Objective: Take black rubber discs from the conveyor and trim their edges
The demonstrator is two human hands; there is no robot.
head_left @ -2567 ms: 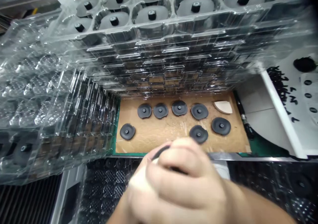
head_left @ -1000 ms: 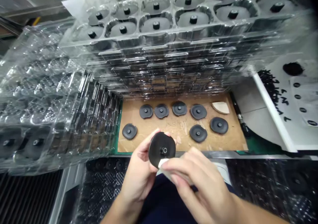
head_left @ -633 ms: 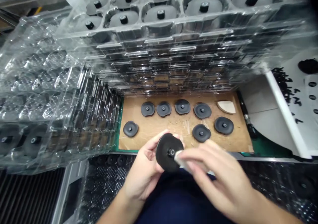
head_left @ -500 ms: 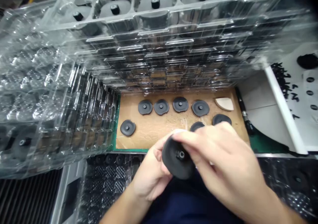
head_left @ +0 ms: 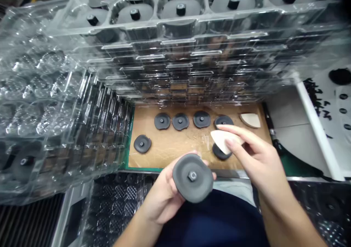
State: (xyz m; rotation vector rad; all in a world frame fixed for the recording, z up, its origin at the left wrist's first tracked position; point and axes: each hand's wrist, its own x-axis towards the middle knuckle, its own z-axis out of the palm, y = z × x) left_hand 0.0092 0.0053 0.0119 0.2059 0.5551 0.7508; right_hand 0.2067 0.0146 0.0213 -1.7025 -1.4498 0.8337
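My left hand (head_left: 164,188) holds a dark grey rounded disc part (head_left: 186,188) from beneath and its left edge. The disc's dished side with a short central post faces me. Off to the right, my right hand (head_left: 255,155) pinches a cream, leaf-shaped pad (head_left: 223,140) between thumb and fingers, apart from the held disc. Below that pad, one disc (head_left: 221,154) on the board is partly covered by it. More discs of the same kind lie on the brown board, including one at the left (head_left: 142,144) and one in the back row (head_left: 201,119).
A second cream pad (head_left: 251,120) lies at the board's (head_left: 170,148) back right. Tall stacks of clear plastic trays (head_left: 175,38) stand behind and at the left (head_left: 55,104). A white-edged bin wall (head_left: 319,126) borders the right, with small black pieces (head_left: 312,93) beyond it.
My right hand has left the disc and moved right, and the cream pad now shows in its fingers. The disc in my left hand has turned to face me more squarely.
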